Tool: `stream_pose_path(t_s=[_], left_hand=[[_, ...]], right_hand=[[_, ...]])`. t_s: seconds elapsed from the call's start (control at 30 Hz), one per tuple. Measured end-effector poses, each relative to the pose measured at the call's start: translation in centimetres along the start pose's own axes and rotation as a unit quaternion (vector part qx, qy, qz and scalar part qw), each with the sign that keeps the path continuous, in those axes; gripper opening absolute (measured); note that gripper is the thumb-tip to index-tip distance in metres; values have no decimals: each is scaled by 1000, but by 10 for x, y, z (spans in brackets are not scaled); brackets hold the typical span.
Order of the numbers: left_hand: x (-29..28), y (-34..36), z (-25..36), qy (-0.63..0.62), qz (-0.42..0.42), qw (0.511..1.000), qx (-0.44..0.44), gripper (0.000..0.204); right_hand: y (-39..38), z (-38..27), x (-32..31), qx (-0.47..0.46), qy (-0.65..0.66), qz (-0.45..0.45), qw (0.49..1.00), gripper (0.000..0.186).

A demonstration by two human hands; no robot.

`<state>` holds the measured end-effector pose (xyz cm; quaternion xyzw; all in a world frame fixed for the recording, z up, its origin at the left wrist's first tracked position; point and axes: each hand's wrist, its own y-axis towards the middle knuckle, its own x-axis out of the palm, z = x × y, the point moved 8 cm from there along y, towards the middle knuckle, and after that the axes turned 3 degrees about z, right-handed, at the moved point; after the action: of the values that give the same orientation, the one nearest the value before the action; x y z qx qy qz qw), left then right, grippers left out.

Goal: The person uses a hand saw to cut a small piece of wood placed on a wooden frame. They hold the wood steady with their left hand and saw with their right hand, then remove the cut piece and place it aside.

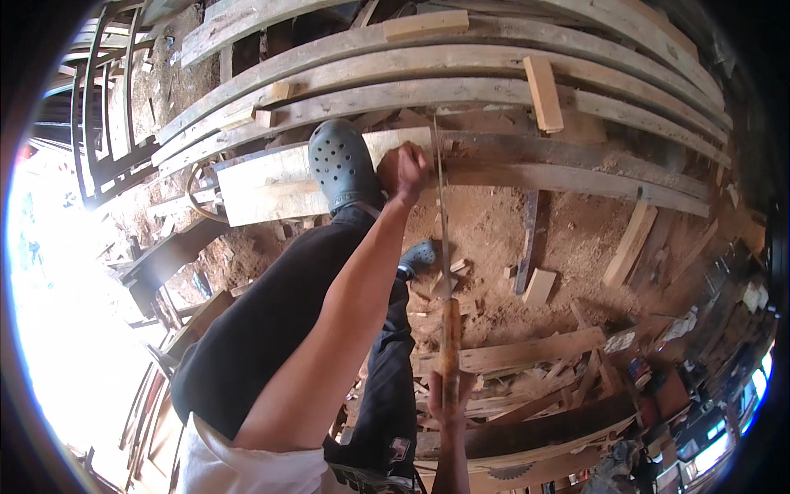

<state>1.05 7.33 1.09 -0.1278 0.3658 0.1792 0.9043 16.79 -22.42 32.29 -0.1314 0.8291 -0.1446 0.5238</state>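
A pale wooden board [271, 183] lies across a bench-like beam. My left foot in a grey-blue clog [339, 163] presses on top of it. With fingers curled, my left hand [403, 173] holds the board near its right end, just beside the saw blade. My right hand [448, 397] is wrapped around the wooden handle of a handsaw [450, 333]. Its long thin blade [444, 222] points away from me, its far part upright at the board's right end. Whether the teeth are in the wood, I cannot tell.
Long planks [346, 78] lie side by side beyond the board, with short wood blocks [541, 95] on them. Sawdust and offcuts [539, 286] cover the dirt floor. My other clog [418, 258] is on the ground. More timber [527, 350] lies at the near right.
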Motion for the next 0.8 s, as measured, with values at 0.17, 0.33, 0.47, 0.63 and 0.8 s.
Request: stream_pose_path(t_s=[0.17,0.33,0.47,0.63,0.8], left_hand=[[8,-1,-10,100,-42,994,-19,18],[0,4,1,74,-12,997,-2,20],[2,1,-1,78,-61,995,-24,20],[-2,1,0,59,7,998,4,24],[10,1,-12,64,-39,997,2,23]], right_hand=[[-8,13,-1,54,177,52,981,26],[-19,2,13,-31,-15,20,999,25],[-16,27,23,142,287,7,947,14],[-1,10,8,24,46,1,999,13],[-4,-16,-24,-58,46,89,993,23]])
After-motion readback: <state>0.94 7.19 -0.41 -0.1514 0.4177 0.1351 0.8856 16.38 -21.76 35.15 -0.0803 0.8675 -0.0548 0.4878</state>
